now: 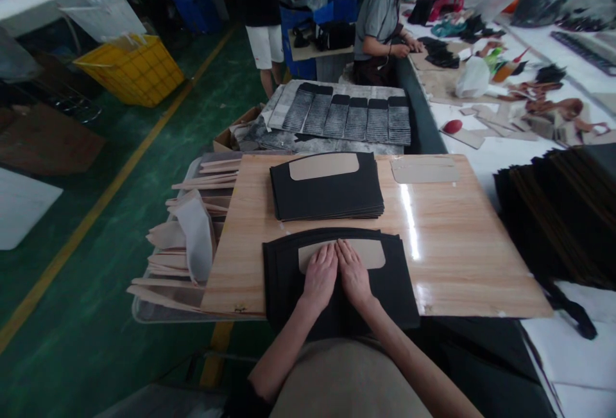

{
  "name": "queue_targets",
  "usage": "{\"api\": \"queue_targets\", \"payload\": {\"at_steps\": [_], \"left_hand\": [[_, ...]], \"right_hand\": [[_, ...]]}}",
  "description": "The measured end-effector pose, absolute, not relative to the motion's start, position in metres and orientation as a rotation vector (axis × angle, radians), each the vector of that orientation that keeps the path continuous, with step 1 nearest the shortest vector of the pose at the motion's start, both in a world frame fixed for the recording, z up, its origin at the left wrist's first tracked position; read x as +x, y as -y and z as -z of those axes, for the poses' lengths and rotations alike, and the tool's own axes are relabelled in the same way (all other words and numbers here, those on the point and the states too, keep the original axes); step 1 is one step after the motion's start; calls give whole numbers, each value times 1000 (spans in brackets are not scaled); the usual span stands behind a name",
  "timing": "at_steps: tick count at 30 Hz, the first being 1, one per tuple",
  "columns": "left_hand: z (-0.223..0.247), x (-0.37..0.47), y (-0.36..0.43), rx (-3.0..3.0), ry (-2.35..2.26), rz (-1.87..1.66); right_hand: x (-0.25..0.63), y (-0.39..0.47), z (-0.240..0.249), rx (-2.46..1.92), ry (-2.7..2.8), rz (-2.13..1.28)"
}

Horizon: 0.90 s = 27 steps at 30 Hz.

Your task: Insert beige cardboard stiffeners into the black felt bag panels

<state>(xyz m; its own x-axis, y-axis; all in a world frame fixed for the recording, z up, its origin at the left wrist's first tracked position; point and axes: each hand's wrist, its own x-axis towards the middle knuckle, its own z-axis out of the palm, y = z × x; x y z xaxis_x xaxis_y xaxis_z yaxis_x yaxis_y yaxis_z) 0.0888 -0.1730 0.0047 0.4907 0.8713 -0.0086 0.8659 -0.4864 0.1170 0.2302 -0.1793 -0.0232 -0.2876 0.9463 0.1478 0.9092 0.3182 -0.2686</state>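
Both of my hands lie flat, side by side, on a beige strip [375, 254] with rounded corners. The strip rests near the upper edge of a black panel [399, 296], which tops a stack at the front of the wooden board [447, 244]. My left hand [320, 273] covers the strip's left-middle part, fingers stretched forward. My right hand [353, 273] covers its middle, fingers also extended, and the fingertips of the two hands nearly meet. Behind them sits a second stack of black panels [327, 196], with a similar beige strip [325, 166] on top.
More beige pieces [426, 170] lie at the board's back right. A tray [144, 312] of beige pieces stands at left. Dark stacked panels [553, 212] are at right. Two people are beyond, one seated at a cluttered white table [505, 155]. A yellow basket [135, 74] stands on the floor.
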Motion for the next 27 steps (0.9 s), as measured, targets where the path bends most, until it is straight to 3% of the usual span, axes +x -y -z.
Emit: {"api": "queue_targets", "payload": {"at_steps": [14, 23, 27], "left_hand": [[-5, 29, 196, 2423, -1864, -226], [-14, -10, 226, 1885, -2299, -359], [-7, -7, 223, 1499, -2309, -673]], "right_hand": [[319, 207, 21, -2019, 2040, -136], [357, 238, 30, -2281, 1348, -394], [350, 244, 18, -2198, 1207, -418]]}}
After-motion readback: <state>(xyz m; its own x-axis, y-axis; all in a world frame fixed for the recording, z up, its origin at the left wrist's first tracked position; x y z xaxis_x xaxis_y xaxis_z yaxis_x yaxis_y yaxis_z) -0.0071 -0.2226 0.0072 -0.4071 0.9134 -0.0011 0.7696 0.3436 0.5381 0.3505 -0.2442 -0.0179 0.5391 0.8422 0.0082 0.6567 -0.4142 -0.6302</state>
